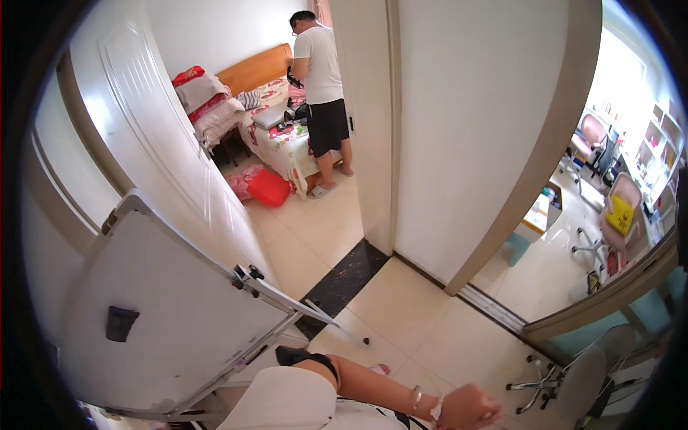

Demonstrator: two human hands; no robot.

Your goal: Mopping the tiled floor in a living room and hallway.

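My left arm comes in from the lower edge in a white sleeve and bends across to the right. My left hand point(469, 407) is closed in a fist at the lower edge; what it holds, if anything, is hidden. A silver bangle point(417, 397) and a pale bracelet point(436, 408) sit at its wrist. Near the elbow a black strap point(326, 362) crosses the arm, and dark cords show below the wrist. My right hand is out of sight. Close by on the left stands a whiteboard point(143, 373) in a metal frame, with a small black pad point(122, 324) on its surface.
A white door point(136, 93) stands open to a bedroom, where another person point(322, 79) stands beside a bed point(276, 147). A red bundle point(269, 188) lies on the floor there. A grey swivel chair point(580, 383) is at lower right, before a sliding-door track point(494, 304).
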